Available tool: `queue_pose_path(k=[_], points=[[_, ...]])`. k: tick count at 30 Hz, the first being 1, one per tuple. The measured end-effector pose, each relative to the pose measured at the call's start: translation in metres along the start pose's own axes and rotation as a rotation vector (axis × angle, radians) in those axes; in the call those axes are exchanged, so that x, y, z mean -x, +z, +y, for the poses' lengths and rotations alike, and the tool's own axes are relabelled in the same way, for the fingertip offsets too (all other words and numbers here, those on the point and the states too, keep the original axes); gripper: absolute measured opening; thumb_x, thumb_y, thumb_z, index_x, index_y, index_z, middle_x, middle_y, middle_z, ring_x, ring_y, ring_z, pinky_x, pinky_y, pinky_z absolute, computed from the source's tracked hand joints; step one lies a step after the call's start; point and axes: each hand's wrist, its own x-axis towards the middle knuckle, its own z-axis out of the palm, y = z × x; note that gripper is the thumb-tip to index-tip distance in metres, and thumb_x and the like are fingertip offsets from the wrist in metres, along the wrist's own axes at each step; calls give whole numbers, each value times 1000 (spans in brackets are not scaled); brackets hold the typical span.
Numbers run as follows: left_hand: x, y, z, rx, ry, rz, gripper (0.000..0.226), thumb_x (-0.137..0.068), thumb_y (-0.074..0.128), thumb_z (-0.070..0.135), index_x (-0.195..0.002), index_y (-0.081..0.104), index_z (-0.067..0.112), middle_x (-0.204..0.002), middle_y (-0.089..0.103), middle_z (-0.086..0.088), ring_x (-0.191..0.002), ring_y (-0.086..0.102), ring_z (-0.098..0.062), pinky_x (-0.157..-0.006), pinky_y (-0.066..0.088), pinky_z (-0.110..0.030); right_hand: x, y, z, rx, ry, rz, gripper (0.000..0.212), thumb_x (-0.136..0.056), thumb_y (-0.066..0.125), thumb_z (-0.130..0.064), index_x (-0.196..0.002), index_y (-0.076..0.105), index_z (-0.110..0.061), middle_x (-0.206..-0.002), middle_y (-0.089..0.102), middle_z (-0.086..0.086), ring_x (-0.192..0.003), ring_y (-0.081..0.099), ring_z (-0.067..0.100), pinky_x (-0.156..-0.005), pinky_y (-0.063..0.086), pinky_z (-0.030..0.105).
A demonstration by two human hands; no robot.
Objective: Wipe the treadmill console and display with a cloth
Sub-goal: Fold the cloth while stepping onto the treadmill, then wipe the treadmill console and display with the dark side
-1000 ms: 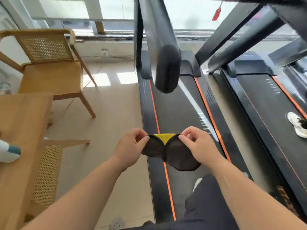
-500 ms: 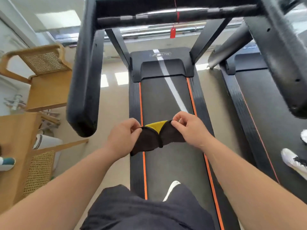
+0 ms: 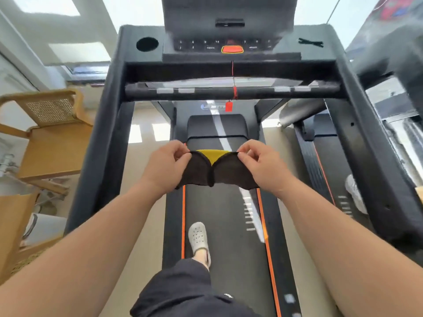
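Note:
A dark brown cloth (image 3: 217, 171) with a yellow inner face hangs between my hands above the treadmill belt (image 3: 226, 213). My left hand (image 3: 168, 165) pinches its left corner and my right hand (image 3: 261, 164) pinches its right corner. The black treadmill console (image 3: 231, 45) lies ahead and above, with a red button in its middle and rows of keys. The display (image 3: 229, 10) rises at the top edge, blurred. Both hands are well short of the console, below the front crossbar (image 3: 231, 92).
Black side handrails (image 3: 100, 156) run down both sides. A red tag on a cord (image 3: 229, 106) hangs from the crossbar. A cup hole (image 3: 147, 44) sits left of the keys. Wooden chairs (image 3: 52, 138) stand at the left; a second treadmill (image 3: 329, 161) at the right.
The view has tilted up and moved forward onto the belt, bringing the console and display into sight. Both hands keep pinching the cloth and have risen slightly.

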Motion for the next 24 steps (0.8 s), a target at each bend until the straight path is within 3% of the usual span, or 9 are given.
queue_pose_path(k=[5,10,17,24], points=[[-90,-17,17,45,66,16,7,-98,59,24,-96,65,21,-87,64,11,-86,60,-6,-74,50,-27,-76,-24,-27,24,8,77,17,-101,62,-21,-87,64,-30,-66,52,-8,-66,48,4,-63,38,18],[-166,-38,38,84,81,46,7,-95,61,22,-90,65,22,-82,66,8,-78,59,-4,-68,45,-20,-146,-44,-54,55,-47,116,25,-100,63,-19,-82,60,-36,-64,52,-8,-65,48,5,-64,37,23],[-257,-42,55,248,85,84,12,-93,62,20,-83,63,26,-81,66,-4,-80,62,-25,-75,52,-42,-244,-74,-68,36,-157,159,12,-100,63,-16,-90,66,-23,-66,53,-9,-66,49,5,-63,36,12],[-349,-31,85,249,22,169,14,-94,64,20,-82,64,28,-79,67,-2,-75,60,-16,-73,51,-38,-356,-114,-57,29,-232,88,10,-100,63,-17,-92,67,-23,-70,59,0,-70,52,14,-64,38,17]])
